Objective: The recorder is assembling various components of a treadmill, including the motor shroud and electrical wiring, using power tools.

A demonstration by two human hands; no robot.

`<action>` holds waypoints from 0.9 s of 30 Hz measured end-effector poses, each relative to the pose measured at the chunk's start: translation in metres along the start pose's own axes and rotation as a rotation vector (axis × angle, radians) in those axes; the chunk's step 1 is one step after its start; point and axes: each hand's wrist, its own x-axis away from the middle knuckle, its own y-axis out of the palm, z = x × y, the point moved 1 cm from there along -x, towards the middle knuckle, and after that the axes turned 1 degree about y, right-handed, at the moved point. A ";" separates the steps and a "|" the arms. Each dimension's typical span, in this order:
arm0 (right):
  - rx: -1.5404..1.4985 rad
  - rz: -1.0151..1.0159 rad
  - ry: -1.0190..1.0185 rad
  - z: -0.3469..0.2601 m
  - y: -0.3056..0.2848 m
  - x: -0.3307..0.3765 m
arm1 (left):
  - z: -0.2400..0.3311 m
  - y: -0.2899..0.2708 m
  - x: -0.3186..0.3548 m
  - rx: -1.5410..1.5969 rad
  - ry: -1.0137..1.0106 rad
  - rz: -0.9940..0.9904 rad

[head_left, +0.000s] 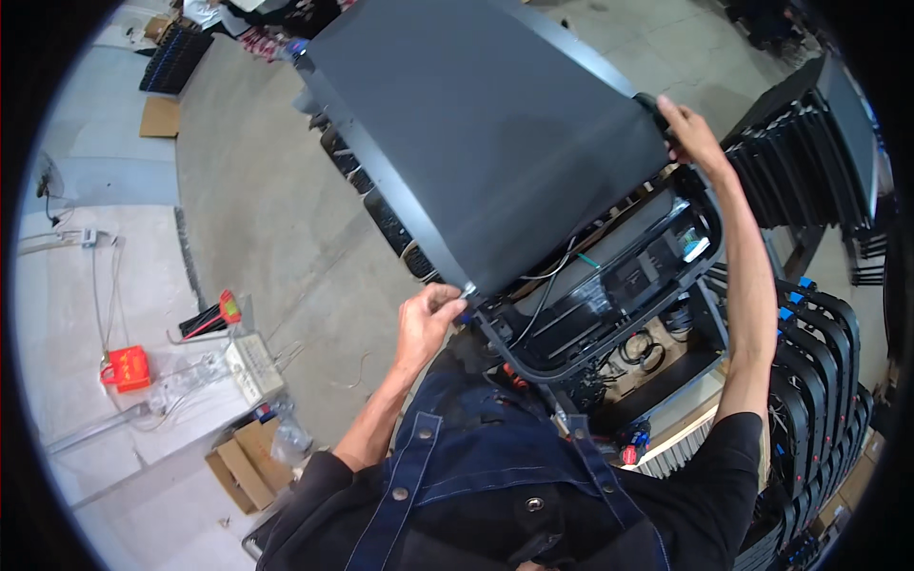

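Observation:
A treadmill with a dark grey running belt (495, 133) lies before me, a silver side rail (390, 181) along its left edge. My left hand (426, 328) is at the near left corner. Its thumb and fingertips are pinched together by the rail's end; whatever they hold is too small to make out. My right hand (692, 136) reaches to the right side, its fingers curled over a black corner cap (655, 112) at the rail's end. Nearest my body is a black framed console panel (619, 281), with loose thin wires (552, 271) between it and the belt.
Black curved frames (819, 381) stand in a row at right, below a stack of dark panels (809, 143). Under the console sits an open bin with cables (643, 352). On the left are a white table (76, 333), a red box (127, 368) and a cardboard box (252, 462).

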 end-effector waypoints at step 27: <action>-0.350 0.617 -0.078 0.129 0.029 0.074 | 0.008 0.032 0.062 -0.211 0.419 0.012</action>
